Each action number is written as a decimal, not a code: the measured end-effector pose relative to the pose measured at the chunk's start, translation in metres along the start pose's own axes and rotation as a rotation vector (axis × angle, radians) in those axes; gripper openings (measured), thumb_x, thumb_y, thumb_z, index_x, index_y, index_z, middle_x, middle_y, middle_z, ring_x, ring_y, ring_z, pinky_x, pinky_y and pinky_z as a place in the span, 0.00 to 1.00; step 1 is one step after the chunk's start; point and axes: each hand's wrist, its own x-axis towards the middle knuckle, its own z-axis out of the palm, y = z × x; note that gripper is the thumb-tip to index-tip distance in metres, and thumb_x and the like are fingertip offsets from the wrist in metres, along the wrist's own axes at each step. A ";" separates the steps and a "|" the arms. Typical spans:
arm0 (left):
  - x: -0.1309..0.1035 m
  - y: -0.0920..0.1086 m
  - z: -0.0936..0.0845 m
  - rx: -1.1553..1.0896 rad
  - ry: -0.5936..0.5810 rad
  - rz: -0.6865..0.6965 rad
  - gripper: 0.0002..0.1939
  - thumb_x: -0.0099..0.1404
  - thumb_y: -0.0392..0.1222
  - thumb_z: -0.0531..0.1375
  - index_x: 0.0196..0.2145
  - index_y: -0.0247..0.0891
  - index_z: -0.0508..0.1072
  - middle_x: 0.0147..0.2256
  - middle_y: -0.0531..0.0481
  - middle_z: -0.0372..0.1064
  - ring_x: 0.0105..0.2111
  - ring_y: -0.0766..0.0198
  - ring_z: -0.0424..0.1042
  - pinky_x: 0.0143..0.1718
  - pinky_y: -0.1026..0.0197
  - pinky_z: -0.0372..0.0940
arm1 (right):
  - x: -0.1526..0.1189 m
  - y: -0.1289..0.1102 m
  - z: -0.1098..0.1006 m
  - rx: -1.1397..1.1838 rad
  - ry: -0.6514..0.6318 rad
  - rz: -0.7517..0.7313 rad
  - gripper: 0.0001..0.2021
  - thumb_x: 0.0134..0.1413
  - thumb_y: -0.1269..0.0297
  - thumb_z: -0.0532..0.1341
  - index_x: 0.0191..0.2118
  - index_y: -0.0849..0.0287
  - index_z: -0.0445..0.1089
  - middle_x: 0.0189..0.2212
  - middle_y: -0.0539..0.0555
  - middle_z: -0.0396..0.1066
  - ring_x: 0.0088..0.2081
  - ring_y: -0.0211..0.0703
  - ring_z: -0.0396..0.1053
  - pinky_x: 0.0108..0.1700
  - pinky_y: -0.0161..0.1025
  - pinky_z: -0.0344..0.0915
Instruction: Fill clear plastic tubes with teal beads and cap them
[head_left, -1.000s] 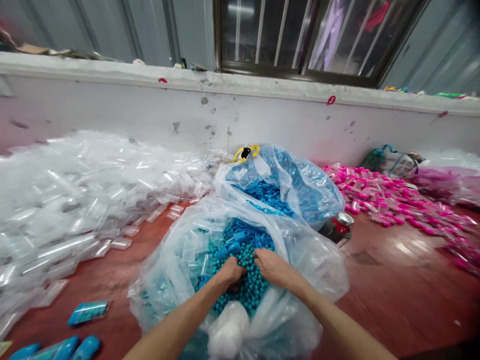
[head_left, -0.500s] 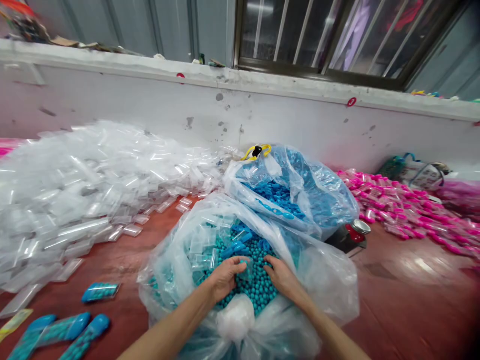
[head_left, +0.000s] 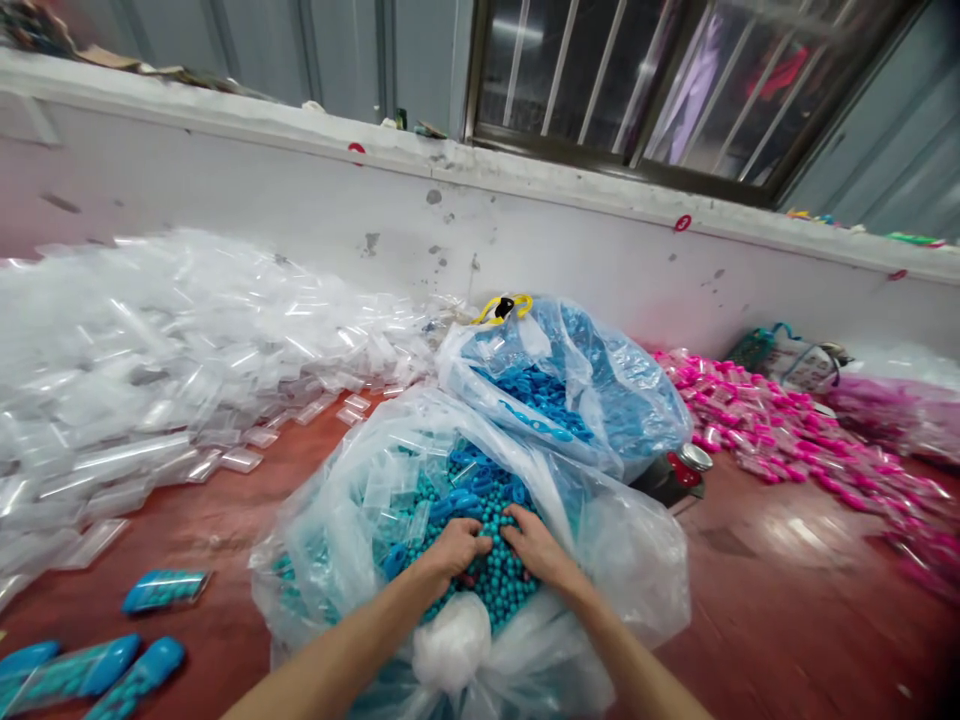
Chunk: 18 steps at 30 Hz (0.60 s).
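A few bead-filled packs (head_left: 166, 590) at lower left look finished, but many turquoise beads (head_left: 504, 582) lie loose at centre, where the left hand (head_left: 454, 549) and right hand (head_left: 534, 546) curl, any hold unclear.

Open way from above to teal beads (head_left: 504, 585), white plastic bunch (head_left: 452, 642) in front, blue bag (head_left: 634, 395) behind

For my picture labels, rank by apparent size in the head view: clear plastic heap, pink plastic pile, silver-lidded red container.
1. Clear plastic heap
2. Pink plastic pile
3. Silver-lidded red container
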 end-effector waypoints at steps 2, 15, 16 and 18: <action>-0.008 0.003 -0.004 -0.063 -0.079 0.011 0.13 0.44 0.47 0.62 0.25 0.37 0.65 0.18 0.58 0.58 0.18 0.70 0.59 0.21 0.65 0.55 | 0.000 0.000 -0.003 0.220 -0.088 0.088 0.09 0.55 0.64 0.45 0.39 0.57 0.58 0.15 0.41 0.56 0.13 0.32 0.53 0.17 0.30 0.54; -0.051 -0.007 -0.025 -0.171 0.014 0.176 0.16 0.49 0.51 0.60 0.31 0.37 0.64 0.26 0.55 0.63 0.25 0.69 0.62 0.21 0.69 0.53 | -0.023 -0.038 -0.013 -0.594 0.138 -0.152 0.15 0.56 0.74 0.45 0.43 0.54 0.63 0.42 0.55 0.64 0.38 0.41 0.67 0.34 0.34 0.59; -0.050 -0.011 -0.025 -0.164 0.031 0.159 0.16 0.48 0.52 0.59 0.29 0.37 0.63 0.24 0.55 0.62 0.23 0.70 0.61 0.19 0.69 0.51 | -0.018 -0.046 -0.012 -0.607 0.141 -0.191 0.14 0.57 0.73 0.46 0.43 0.53 0.63 0.42 0.54 0.64 0.38 0.41 0.67 0.34 0.33 0.59; -0.047 -0.016 -0.024 -0.161 0.067 0.110 0.17 0.48 0.53 0.59 0.27 0.38 0.60 0.21 0.57 0.60 0.20 0.70 0.60 0.17 0.70 0.48 | -0.003 -0.059 -0.006 -0.649 0.123 -0.250 0.11 0.56 0.69 0.50 0.44 0.53 0.62 0.42 0.53 0.64 0.38 0.41 0.67 0.32 0.32 0.59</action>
